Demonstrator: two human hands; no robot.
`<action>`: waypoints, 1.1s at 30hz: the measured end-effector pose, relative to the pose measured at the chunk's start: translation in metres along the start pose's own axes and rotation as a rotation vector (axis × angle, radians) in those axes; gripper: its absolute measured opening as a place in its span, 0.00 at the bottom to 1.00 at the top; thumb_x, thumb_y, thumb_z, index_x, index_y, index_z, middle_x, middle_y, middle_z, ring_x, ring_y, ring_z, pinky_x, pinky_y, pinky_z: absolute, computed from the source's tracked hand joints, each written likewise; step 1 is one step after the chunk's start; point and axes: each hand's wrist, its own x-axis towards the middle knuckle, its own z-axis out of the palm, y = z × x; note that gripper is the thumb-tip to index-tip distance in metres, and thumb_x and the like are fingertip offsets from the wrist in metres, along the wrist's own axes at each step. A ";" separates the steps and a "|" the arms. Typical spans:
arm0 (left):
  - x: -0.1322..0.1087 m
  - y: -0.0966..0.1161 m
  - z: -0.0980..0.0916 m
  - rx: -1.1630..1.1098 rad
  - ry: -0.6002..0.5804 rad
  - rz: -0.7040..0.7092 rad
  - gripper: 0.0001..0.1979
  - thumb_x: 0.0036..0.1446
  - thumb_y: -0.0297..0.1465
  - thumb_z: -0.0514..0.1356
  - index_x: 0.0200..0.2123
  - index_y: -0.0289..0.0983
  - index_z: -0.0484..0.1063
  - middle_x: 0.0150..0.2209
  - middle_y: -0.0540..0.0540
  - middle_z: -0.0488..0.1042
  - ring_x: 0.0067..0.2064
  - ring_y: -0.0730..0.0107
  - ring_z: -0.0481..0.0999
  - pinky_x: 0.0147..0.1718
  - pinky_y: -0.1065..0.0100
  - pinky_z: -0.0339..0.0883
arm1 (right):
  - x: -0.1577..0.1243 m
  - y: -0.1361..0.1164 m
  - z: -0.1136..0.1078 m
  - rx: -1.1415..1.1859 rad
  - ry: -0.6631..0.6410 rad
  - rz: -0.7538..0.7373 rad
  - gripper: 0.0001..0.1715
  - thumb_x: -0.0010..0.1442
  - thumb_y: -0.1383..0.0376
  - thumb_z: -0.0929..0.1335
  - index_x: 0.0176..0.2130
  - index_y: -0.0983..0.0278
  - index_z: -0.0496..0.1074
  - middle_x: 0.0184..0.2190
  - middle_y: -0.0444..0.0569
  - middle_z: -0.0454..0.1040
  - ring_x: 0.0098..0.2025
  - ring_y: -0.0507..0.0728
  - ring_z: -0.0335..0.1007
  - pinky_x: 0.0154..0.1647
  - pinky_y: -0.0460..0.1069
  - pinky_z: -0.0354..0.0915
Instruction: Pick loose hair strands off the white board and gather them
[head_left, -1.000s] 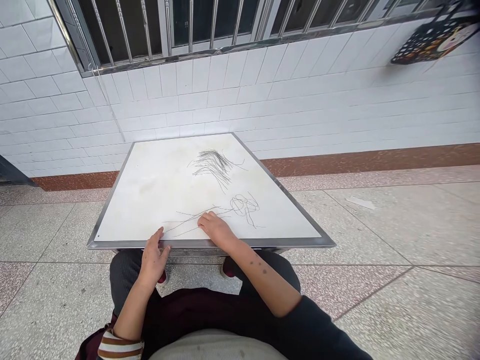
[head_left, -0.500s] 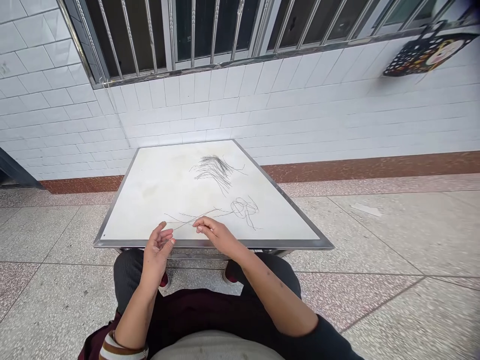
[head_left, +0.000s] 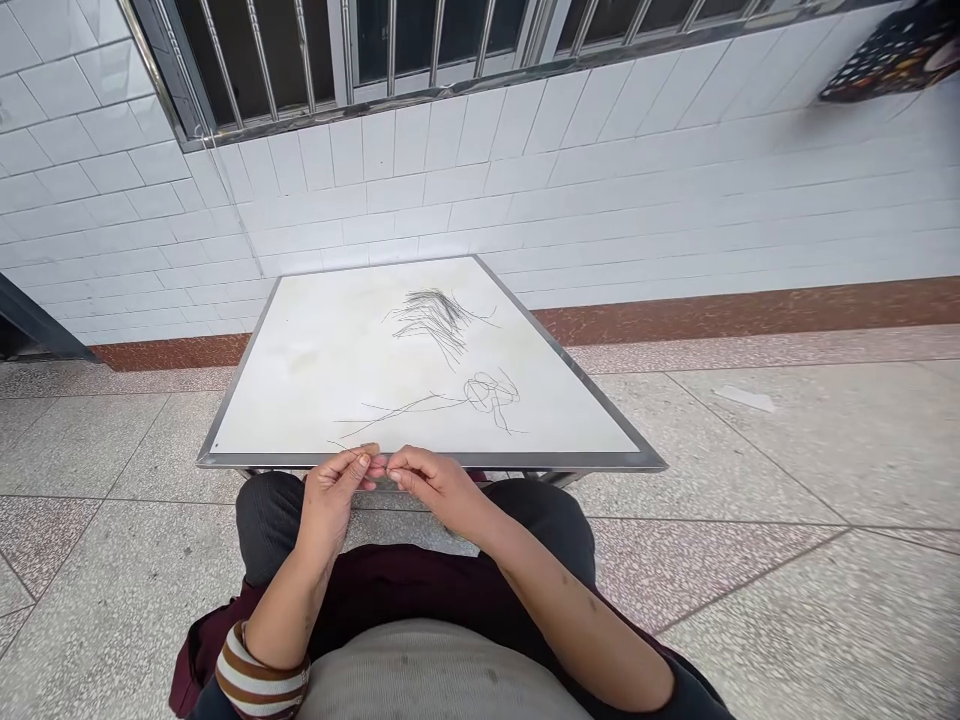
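My left hand [head_left: 336, 490] and my right hand [head_left: 433, 482] meet at the front edge of the table, their fingertips almost touching. Thumb and index finger of the left hand are pinched, and the end of a thin dark wire-like strand [head_left: 335, 443] shows beside them. The right hand is pinched closed too; what lies between its fingertips is too fine to make out. Just beyond my hands, several loose strands [head_left: 405, 408] lie crossed on the white tabletop [head_left: 300, 340]. To their right is a loose looped tangle of strands [head_left: 491, 392].
A thick bunch of dark strands [head_left: 435, 312] lies toward the back of the table. Grey metal edging [head_left: 585, 385] frames the tabletop. Behind stands a white tiled wall [head_left: 450, 185] with a barred window [head_left: 412, 45]. A patterned bag [head_left: 885, 55] hangs at the upper right.
My left hand has gone from spread fingers to a pinch and moved right, up to the right hand. The right hand has come slightly nearer to me. The view has shifted slightly.
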 end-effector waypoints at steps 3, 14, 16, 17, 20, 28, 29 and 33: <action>-0.002 0.006 -0.001 -0.063 0.039 -0.012 0.14 0.52 0.37 0.66 0.39 0.35 0.80 0.39 0.40 0.81 0.37 0.68 0.78 0.33 0.70 0.69 | -0.002 -0.001 -0.002 -0.036 0.001 -0.033 0.12 0.65 0.60 0.62 0.31 0.61 0.68 0.26 0.41 0.67 0.29 0.51 0.60 0.31 0.45 0.57; 0.012 0.029 -0.045 -0.095 0.388 0.167 0.16 0.50 0.39 0.67 0.40 0.34 0.77 0.40 0.41 0.80 0.37 0.69 0.79 0.35 0.69 0.69 | -0.012 0.005 -0.018 -0.012 0.019 0.119 0.13 0.64 0.56 0.62 0.32 0.60 0.67 0.26 0.41 0.66 0.25 0.50 0.57 0.27 0.46 0.56; 0.008 0.032 -0.044 0.093 0.391 0.265 0.17 0.54 0.39 0.64 0.45 0.37 0.76 0.45 0.41 0.78 0.42 0.66 0.78 0.39 0.65 0.70 | -0.012 0.003 -0.019 0.020 0.021 0.146 0.13 0.63 0.55 0.62 0.32 0.60 0.67 0.26 0.41 0.67 0.24 0.50 0.57 0.26 0.45 0.55; 0.004 0.032 -0.040 0.231 0.363 0.330 0.18 0.55 0.38 0.63 0.48 0.39 0.74 0.47 0.41 0.77 0.45 0.64 0.77 0.43 0.62 0.69 | -0.012 0.001 -0.019 0.025 0.020 0.153 0.14 0.63 0.55 0.62 0.32 0.60 0.67 0.26 0.41 0.67 0.24 0.50 0.57 0.25 0.45 0.55; -0.004 0.032 -0.023 0.682 0.156 0.579 0.22 0.58 0.32 0.61 0.56 0.45 0.69 0.47 0.44 0.78 0.52 0.60 0.72 0.56 0.52 0.60 | -0.012 -0.005 -0.018 -0.003 0.018 0.139 0.13 0.63 0.55 0.62 0.32 0.60 0.68 0.25 0.41 0.67 0.24 0.50 0.58 0.26 0.45 0.55; -0.001 0.027 -0.013 0.996 0.056 0.785 0.21 0.60 0.31 0.57 0.57 0.45 0.69 0.42 0.44 0.78 0.49 0.58 0.71 0.56 0.51 0.60 | -0.017 -0.013 -0.021 -0.036 -0.024 0.055 0.14 0.65 0.57 0.62 0.33 0.61 0.70 0.25 0.42 0.68 0.25 0.50 0.58 0.27 0.45 0.56; -0.001 0.028 -0.015 0.983 0.063 0.778 0.21 0.60 0.31 0.57 0.57 0.45 0.69 0.43 0.44 0.77 0.47 0.58 0.71 0.53 0.53 0.62 | -0.018 -0.014 -0.021 -0.037 -0.029 0.054 0.14 0.65 0.57 0.62 0.33 0.61 0.70 0.26 0.42 0.68 0.25 0.50 0.59 0.27 0.46 0.57; -0.002 0.030 -0.018 0.956 0.042 0.734 0.20 0.61 0.32 0.57 0.57 0.46 0.69 0.41 0.45 0.77 0.45 0.60 0.70 0.49 0.57 0.64 | -0.019 -0.016 -0.022 -0.008 -0.063 0.044 0.13 0.65 0.59 0.61 0.37 0.60 0.73 0.29 0.44 0.71 0.29 0.52 0.64 0.30 0.46 0.61</action>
